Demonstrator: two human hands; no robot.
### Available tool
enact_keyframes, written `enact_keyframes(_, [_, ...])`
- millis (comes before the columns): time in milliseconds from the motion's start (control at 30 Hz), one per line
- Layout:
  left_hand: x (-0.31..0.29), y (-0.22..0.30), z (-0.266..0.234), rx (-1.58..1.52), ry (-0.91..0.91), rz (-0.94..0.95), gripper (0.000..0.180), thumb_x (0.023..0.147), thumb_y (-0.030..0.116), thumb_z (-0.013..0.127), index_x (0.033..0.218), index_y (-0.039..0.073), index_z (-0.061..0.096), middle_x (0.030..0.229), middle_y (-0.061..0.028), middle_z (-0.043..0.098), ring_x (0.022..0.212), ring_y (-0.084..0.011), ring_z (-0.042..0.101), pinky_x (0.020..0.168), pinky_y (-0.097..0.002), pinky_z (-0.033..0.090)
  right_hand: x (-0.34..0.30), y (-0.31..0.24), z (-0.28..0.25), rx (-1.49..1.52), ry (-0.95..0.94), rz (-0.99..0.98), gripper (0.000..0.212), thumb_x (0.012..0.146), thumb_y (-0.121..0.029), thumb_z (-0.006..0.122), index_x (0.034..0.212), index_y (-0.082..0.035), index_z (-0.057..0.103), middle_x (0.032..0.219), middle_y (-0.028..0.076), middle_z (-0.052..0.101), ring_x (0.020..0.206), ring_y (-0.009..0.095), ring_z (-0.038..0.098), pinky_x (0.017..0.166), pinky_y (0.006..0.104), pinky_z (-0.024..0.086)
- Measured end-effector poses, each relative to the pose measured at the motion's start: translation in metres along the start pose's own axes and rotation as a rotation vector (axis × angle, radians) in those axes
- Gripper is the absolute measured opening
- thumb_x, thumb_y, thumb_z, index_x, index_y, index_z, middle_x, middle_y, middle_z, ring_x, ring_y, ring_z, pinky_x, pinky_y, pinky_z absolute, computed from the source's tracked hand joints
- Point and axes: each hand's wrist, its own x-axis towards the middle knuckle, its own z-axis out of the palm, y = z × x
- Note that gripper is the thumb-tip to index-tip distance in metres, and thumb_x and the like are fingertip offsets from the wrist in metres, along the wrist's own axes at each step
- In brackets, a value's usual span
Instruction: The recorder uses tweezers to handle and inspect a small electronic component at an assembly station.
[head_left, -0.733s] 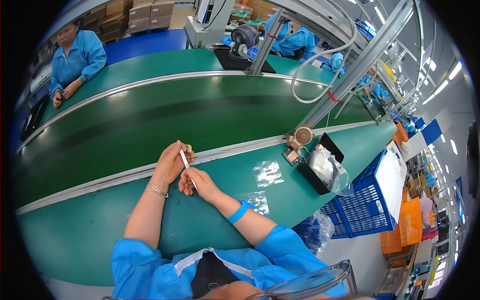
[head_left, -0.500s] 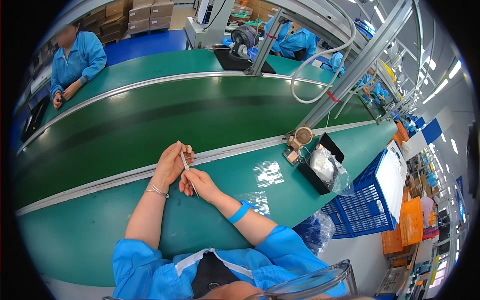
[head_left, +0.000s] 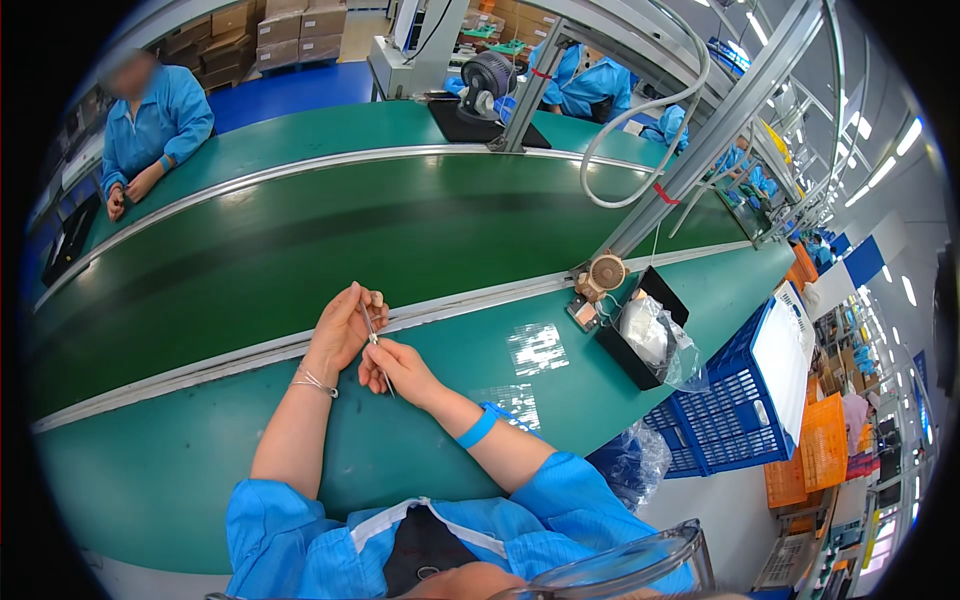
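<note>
Both of my hands meet over the near edge of the green belt, around a slim silvery tool [head_left: 367, 317] shaped like tweezers. My left hand [head_left: 343, 328] pinches its upper part between thumb and fingers; a small pale patch shows at one fingertip. My right hand [head_left: 398, 367] is closed around its middle, where a little whitish spot shows. The thin lower end points down past the right fingers toward the bench. Whether a small part sits between the fingers is too fine to make out.
A dark green belt [head_left: 450, 220] with metal rails runs beyond the green bench [head_left: 420, 470]. To the right stand a small brown fan [head_left: 606, 271], a black box [head_left: 622, 358] with bagged white contents, and a blue crate [head_left: 725, 410]. A co-worker [head_left: 158, 120] sits across at far left.
The slim tool has turned slightly, showing a narrower side now. Both hands stay in nearly the same place and keep their hold.
</note>
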Motion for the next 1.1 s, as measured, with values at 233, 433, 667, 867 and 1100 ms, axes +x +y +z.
enact_keyframes(233, [-0.001, 0.0039, -0.0006, -0.123, -0.073, -0.067, 0.036, 0.094, 0.039, 0.042, 0.078, 0.008, 0.05, 0.089, -0.0064, 0.052, 0.086, -0.0206, 0.052, 0.076, -0.0337, 0.047, -0.0003, 0.0004, 0.0001, -0.022, -0.007, -0.016, 0.03, 0.097, -0.026, 0.036, 0.078, -0.005, 0.048, 0.069, 0.006, 0.058, 0.054, 0.009, 0.052, 0.048, 0.02, 0.04])
enact_keyframes(433, [-0.0049, 0.0061, 0.0005, -0.249, -0.194, -0.051, 0.042, 0.092, 0.048, 0.04, 0.081, 0.009, 0.053, 0.094, -0.0073, 0.051, 0.093, -0.0237, 0.05, 0.08, -0.0391, 0.046, -0.0016, 0.0024, -0.0002, -0.038, -0.027, -0.004, 0.028, 0.097, -0.024, 0.036, 0.082, -0.004, 0.049, 0.072, 0.007, 0.059, 0.056, 0.009, 0.052, 0.051, 0.0199, 0.04])
enact_keyframes(667, [-0.0037, 0.0042, -0.0047, -0.283, -0.253, -0.047, 0.044, 0.091, 0.05, 0.04, 0.078, 0.01, 0.051, 0.095, -0.0069, 0.05, 0.096, -0.024, 0.048, 0.083, -0.0409, 0.046, -0.0018, 0.0013, 0.0, -0.05, -0.028, 0.001, 0.028, 0.097, -0.024, 0.036, 0.082, -0.004, 0.049, 0.072, 0.007, 0.059, 0.057, 0.009, 0.052, 0.051, 0.0198, 0.04])
enact_keyframes(867, [-0.0039, 0.004, -0.0044, -0.272, -0.219, -0.05, 0.044, 0.091, 0.051, 0.04, 0.078, 0.01, 0.051, 0.095, -0.007, 0.05, 0.096, -0.0245, 0.048, 0.083, -0.0416, 0.046, -0.001, 0.0045, -0.0003, -0.042, -0.027, -0.041, 0.029, 0.097, -0.026, 0.037, 0.081, -0.004, 0.049, 0.07, 0.006, 0.059, 0.054, 0.008, 0.052, 0.048, 0.0196, 0.039])
enact_keyframes(1100, [-0.004, 0.0048, -0.0034, -0.271, -0.219, -0.046, 0.041, 0.091, 0.048, 0.04, 0.078, 0.011, 0.051, 0.096, -0.0065, 0.051, 0.097, -0.0238, 0.049, 0.083, -0.0417, 0.046, -0.0015, 0.0014, -0.0006, -0.067, -0.046, -0.029, 0.029, 0.097, -0.025, 0.036, 0.081, -0.004, 0.049, 0.071, 0.007, 0.059, 0.057, 0.009, 0.052, 0.051, 0.0201, 0.041])
